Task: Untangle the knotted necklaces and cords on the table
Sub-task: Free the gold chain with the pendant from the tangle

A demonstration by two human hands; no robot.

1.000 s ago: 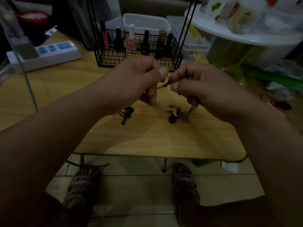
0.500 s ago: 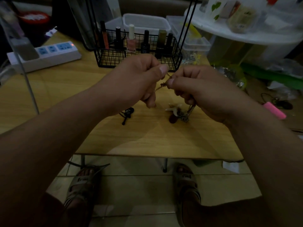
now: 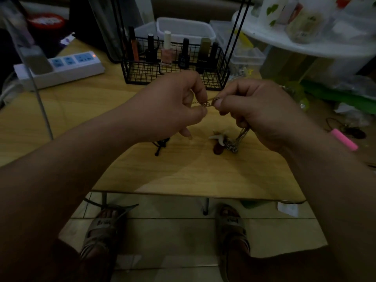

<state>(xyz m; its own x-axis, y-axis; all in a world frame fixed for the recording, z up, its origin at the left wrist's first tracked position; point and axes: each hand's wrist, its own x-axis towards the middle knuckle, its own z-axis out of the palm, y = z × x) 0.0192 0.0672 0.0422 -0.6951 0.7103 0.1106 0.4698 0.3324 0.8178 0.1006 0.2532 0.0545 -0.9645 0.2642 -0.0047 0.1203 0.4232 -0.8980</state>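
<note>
Just above the wooden table (image 3: 193,176), both forearms reach in from the lower corners and the two hands meet at its middle, knuckles up. The left hand (image 3: 175,106) pinches a gold chain (image 3: 206,103) between thumb and forefinger, its other fingers curled under and the little finger pointing down at the tabletop. The right hand (image 3: 256,112) pinches the same short stretch from the other side, thumb tip just beside the left thumb, with its remaining fingers folded tight into the palm. The bit of chain between the two pinches looks bunched; the dim light does not show whether it is a knot.

From under the right palm a strand drops to one small heap of chain (image 3: 232,146) lying on the table. Touching that heap are one white star-shaped pendant (image 3: 218,137) and one dark red bead (image 3: 218,150). One black cord (image 3: 160,145) lies apart, below the left hand, partly hidden by the wrist.

Behind the hands stands one black wire basket (image 3: 175,76) holding six bottles and tubes, among them a pink nail polish (image 3: 167,50) with a white cap. One white power strip (image 3: 61,66) sits at far left. Two sandalled feet show under the table's near edge.
</note>
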